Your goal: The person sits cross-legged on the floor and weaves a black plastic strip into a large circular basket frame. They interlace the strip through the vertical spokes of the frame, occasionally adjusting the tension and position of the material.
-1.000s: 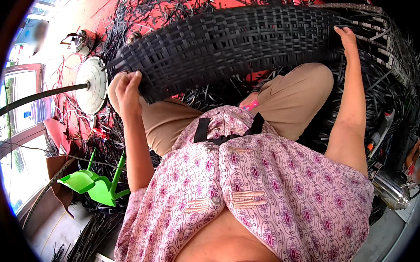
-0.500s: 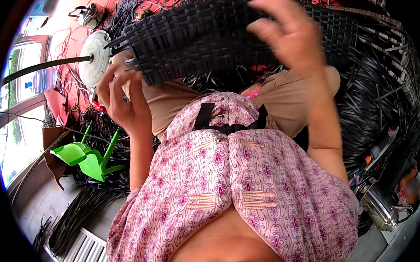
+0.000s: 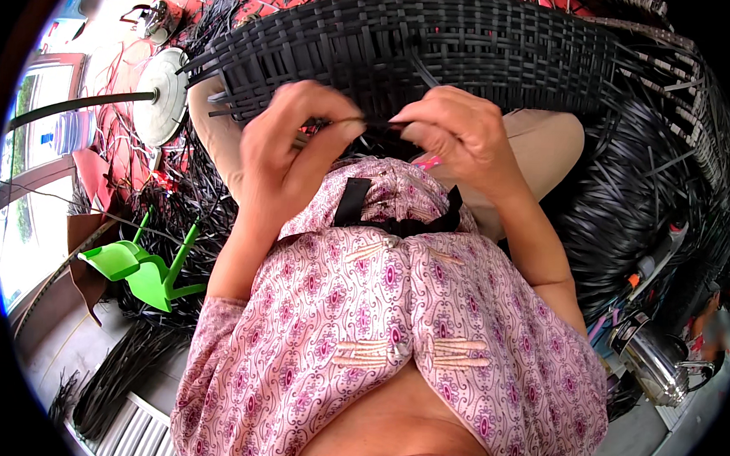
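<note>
A large black woven panel (image 3: pixel 440 50) of flat plastic strips rests across my knees. Both hands are raised in front of its near edge. My left hand (image 3: pixel 290 154) pinches one end of a thin black strip (image 3: pixel 376 124) between thumb and fingers. My right hand (image 3: pixel 457 134) pinches the other end, so the strip runs level between the two hands, just below the panel's edge. My pink patterned shirt fills the lower middle of the view.
Loose black strips (image 3: pixel 630 201) lie heaped to the right and on the floor at left. A small green plastic stool (image 3: pixel 144 270) lies tipped at lower left. A round white fan base (image 3: pixel 161 93) stands at upper left. A shiny metal pot (image 3: pixel 651 363) sits at lower right.
Both hands have left the outer ends of the woven panel and come together at its middle. They now hold a black strip between them.
</note>
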A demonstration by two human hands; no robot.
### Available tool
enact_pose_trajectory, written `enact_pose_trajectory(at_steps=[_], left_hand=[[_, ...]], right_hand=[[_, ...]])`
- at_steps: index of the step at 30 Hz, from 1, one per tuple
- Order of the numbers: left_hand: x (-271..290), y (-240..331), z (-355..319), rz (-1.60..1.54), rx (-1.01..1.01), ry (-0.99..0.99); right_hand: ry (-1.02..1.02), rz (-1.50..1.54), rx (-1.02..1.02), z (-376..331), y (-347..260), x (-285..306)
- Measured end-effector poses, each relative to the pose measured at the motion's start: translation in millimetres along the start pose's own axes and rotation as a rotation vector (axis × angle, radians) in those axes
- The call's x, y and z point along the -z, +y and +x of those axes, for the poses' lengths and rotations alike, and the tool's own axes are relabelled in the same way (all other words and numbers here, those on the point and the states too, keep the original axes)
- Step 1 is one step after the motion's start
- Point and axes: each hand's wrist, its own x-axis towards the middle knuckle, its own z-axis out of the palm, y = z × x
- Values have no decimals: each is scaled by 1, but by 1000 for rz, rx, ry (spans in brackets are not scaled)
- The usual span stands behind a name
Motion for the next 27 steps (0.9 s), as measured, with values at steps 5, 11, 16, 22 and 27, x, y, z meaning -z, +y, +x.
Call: enact_pose_trajectory(at_steps=[5,11,16,22,27], left_hand=[[-47,-75,20,-45,370,-2],[-83,-104,50,677,254,16],[-93,-108,52,824,271,22],[-99,-104,51,810,293,66],[-103,-95,44,773,262,142]], right_hand=[[250,68,-563,-28,30,1],[362,43,-652,-29,55,-8],[362,55,-644,-33,70,-15],[359,85,-646,-34,72,-17],[366,32,-619,-27,72,-13]])
